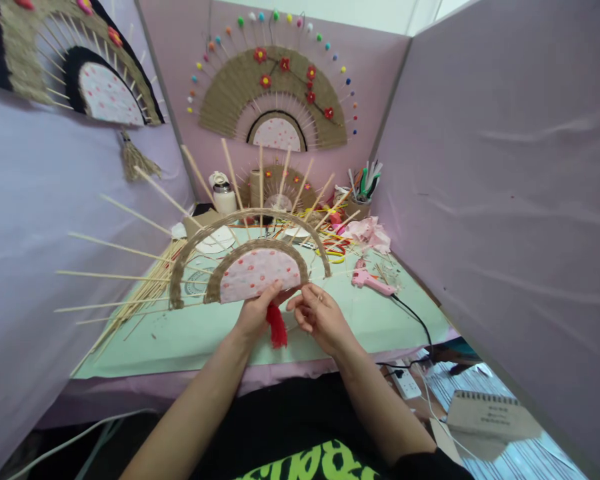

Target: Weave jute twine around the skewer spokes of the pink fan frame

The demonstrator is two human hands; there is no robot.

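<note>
My left hand [260, 310] is closed on the bottom edge of a half-round craft fan [260, 272], thumb in front. The fan has a white centre with pink spots, an inner and an outer band of brown twine, and thin wooden sticks spreading outward. A red tassel [277, 327] hangs below its bottom edge, beside my left fingers. At the fan's lower right corner is my right hand [323, 317], its fingers curled and the fingertips close against the edge. What lies between those fingertips is too small to make out.
A pink glue gun [373, 281] with a black cable lies at right. Loose wooden sticks [140, 293] are piled at left. Behind stand a white jar [224, 199] and a tool pot [359, 208], near pliers [336, 248] and pink cloth [370, 233]. Finished fans [220, 100] hang on the partitions.
</note>
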